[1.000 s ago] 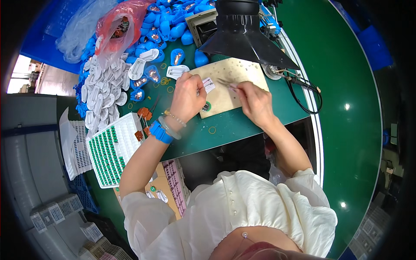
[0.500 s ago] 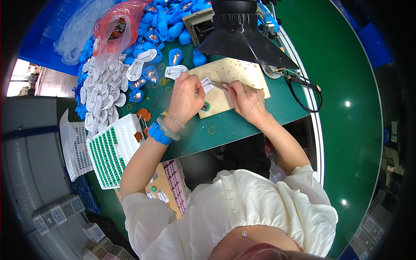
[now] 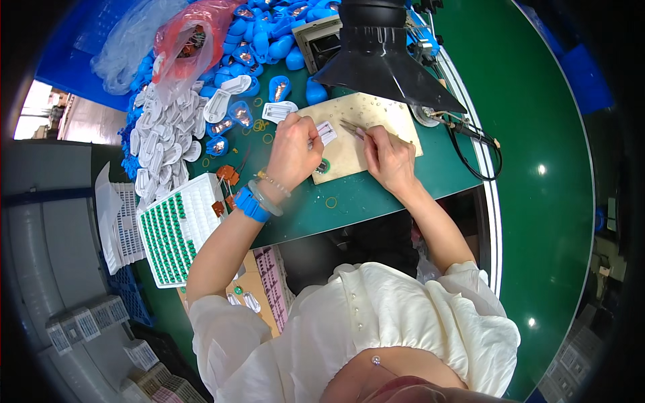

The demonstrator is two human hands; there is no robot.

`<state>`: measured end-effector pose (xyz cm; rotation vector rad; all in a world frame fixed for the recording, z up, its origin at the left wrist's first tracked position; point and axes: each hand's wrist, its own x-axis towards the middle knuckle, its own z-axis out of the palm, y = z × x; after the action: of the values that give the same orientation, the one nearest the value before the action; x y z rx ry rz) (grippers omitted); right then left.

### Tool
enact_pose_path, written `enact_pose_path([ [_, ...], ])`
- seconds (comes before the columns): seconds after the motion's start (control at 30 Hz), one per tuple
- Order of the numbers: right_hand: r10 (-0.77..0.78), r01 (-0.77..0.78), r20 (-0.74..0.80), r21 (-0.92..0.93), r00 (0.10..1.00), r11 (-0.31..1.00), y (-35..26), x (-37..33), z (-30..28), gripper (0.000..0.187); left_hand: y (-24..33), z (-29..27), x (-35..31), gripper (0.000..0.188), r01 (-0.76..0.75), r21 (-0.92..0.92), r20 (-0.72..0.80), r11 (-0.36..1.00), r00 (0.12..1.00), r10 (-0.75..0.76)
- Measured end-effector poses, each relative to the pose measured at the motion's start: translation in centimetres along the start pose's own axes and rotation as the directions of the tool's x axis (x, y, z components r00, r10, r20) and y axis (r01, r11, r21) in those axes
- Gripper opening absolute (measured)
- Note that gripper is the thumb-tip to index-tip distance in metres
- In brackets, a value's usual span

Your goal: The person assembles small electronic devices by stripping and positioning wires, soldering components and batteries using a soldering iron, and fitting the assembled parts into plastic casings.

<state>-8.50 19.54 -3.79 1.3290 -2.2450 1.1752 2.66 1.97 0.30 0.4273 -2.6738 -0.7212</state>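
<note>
My left hand is closed round the end of a small white plastic casing, held over a pale work board. In my right hand a pair of tweezers is gripped, tips toward the casing but apart from it. Beneath my left hand, at the board's edge, lies a small round green circuit board, partly covered by the hand. Another white casing rests on the green mat just beyond my left hand.
White casings and blue shells are heaped at the left and back. A white tray of green parts stands left, near orange-brown pieces. A black hood overhangs the board; a cable loops at right.
The tweezers have drawn back from the white casing, and my right hand has shifted slightly away from it. My left hand keeps its hold. The whole view has moved a little.
</note>
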Motion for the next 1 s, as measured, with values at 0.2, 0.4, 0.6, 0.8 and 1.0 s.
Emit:
enact_pose_path([
  [0.2, -0.040, 0.046, -0.228, 0.023, 0.973, 0.999, 0.4, -0.4, 0.1, 0.021, 1.3, 0.3, 0.1, 0.033, 0.004, 0.027, -0.050, 1.000, 0.999, -0.003],
  [0.4, -0.055, 0.065, -0.364, 0.016, 0.930, 0.998, 2.3, 0.0, -0.4, 0.020, 1.3, 0.9, -0.1, 0.036, 0.030, 0.177, -0.164, 0.984, 0.987, 0.000],
  [0.6, 0.184, -0.112, -0.334, 0.223, 0.924, 0.968, 2.0, -1.3, 1.2, 0.018, 0.2, 0.8, -2.4, 0.029, 0.073, -0.013, -0.295, 0.997, 0.953, -0.074],
  [0.8, 0.291, -0.187, -0.326, 0.315, 0.899, 0.930, 4.3, -2.9, 1.7, 0.028, 1.3, 1.8, -5.7, 0.028, -0.223, -0.925, -0.338, 0.307, 0.852, -0.400],
  [1.0, -0.306, 0.295, -0.395, -0.089, 0.866, 0.951, 0.9, -1.5, 0.7, 0.021, 2.0, -5.4, -19.5, 0.036, -0.359, -0.930, -0.356, 0.075, 0.838, -0.414],
])
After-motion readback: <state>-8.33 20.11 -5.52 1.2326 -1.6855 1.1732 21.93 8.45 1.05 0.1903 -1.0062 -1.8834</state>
